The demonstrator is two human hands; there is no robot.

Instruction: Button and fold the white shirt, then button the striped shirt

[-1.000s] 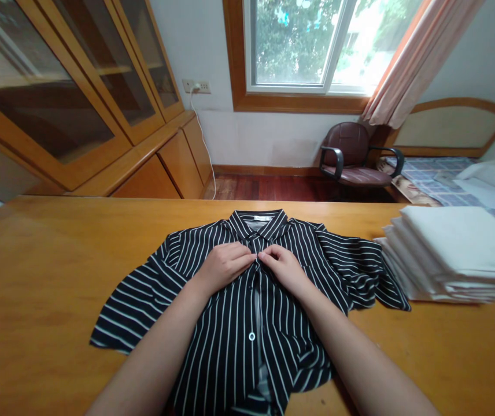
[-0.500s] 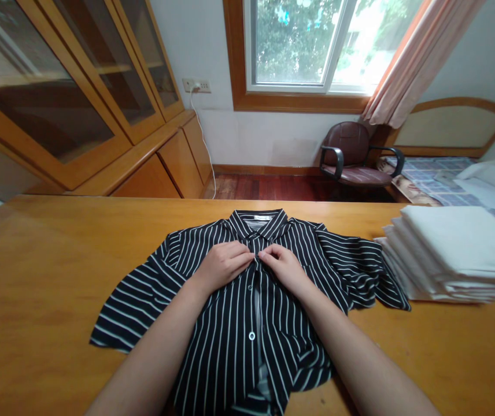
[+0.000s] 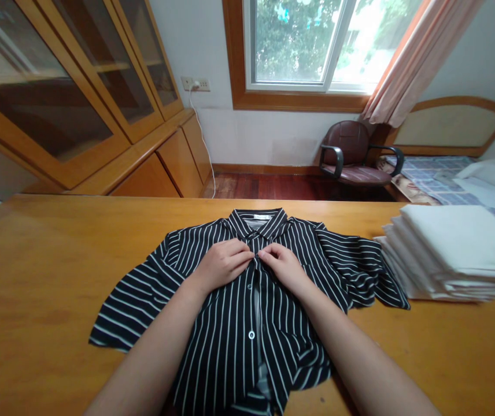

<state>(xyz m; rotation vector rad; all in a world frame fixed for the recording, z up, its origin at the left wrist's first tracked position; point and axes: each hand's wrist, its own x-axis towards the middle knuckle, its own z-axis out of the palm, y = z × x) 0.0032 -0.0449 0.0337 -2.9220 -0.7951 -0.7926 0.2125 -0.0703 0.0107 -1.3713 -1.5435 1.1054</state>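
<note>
A black short-sleeved shirt [image 3: 225,335] with white stripes lies face up on the wooden table [image 3: 34,277], collar toward the far edge. Its front is parted below the chest, where a white button [image 3: 251,335] shows on the left-hand panel. My left hand [image 3: 225,263] pinches the front edge just under the collar. Opposite it, fingertips nearly meeting, my right hand [image 3: 284,266] pinches the other side of the same opening. Whatever small part of the placket sits between the fingertips is mostly hidden.
Folded white cloths [image 3: 464,242] are stacked at the table's right, touching the shirt's sleeve. Beyond the table stand a maroon armchair [image 3: 354,153], a bed with a checked cover [image 3: 421,167] and, at left, a glass-doored cabinet [image 3: 139,130]. A white cord [image 3: 204,138] hangs from a wall socket.
Almost nothing differs. Both hands keep their pinch at the same spot on the shirt front, and the view has shifted very slightly.
</note>
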